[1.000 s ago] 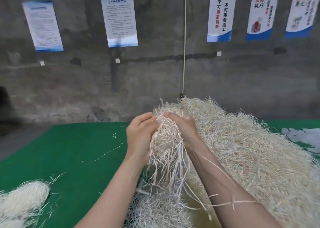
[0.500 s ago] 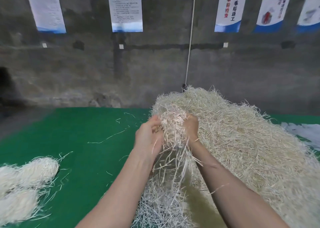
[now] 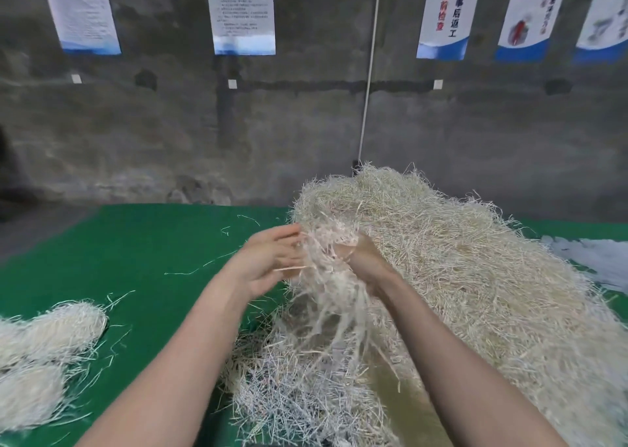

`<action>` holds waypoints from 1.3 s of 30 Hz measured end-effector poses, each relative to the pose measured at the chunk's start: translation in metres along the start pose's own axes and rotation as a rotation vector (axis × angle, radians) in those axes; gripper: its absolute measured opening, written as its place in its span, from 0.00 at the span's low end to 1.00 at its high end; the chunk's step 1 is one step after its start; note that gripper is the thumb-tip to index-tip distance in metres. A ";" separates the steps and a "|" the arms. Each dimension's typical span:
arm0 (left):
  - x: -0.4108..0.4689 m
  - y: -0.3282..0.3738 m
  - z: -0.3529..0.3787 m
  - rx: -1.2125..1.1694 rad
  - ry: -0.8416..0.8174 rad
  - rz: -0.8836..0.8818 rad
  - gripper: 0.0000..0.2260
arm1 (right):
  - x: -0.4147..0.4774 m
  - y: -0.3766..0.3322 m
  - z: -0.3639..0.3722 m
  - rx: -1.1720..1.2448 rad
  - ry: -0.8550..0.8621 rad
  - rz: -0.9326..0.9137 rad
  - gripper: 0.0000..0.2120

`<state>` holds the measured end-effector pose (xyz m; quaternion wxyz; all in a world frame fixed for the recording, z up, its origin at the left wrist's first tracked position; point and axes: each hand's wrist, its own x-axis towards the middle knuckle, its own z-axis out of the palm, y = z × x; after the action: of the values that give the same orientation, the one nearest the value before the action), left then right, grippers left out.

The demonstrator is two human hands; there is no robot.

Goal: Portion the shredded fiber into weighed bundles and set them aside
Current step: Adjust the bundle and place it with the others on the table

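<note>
- My left hand (image 3: 268, 263) is spread, fingers against a pale hanging fiber tuft (image 3: 326, 276).
- My right hand (image 3: 363, 259) grips it (half buried) beside the big straw-coloured shredded pile (image 3: 475, 276).

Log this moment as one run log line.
left hand open at pale shredded fiber tuft | right hand gripping tuft | big pile behind

Left hand (image 3: 272, 259) open, right hand (image 3: 365, 259) clenched
</note>
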<state>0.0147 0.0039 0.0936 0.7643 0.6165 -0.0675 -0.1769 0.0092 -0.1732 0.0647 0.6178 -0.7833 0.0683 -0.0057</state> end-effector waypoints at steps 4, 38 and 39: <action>-0.004 0.006 0.000 0.086 -0.028 -0.017 0.19 | 0.012 0.005 -0.019 -0.213 -0.005 -0.134 0.33; -0.011 -0.077 0.082 -0.219 0.125 -0.187 0.61 | 0.036 -0.032 0.009 0.666 0.872 -0.195 0.34; -0.013 -0.079 0.084 -0.227 0.113 -0.169 0.59 | 0.038 -0.038 0.006 0.643 0.890 -0.220 0.34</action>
<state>-0.0394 -0.0826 0.0382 0.8140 0.5385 0.0483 -0.2123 0.0508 -0.1636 0.0971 0.7328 -0.4801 0.2354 -0.4208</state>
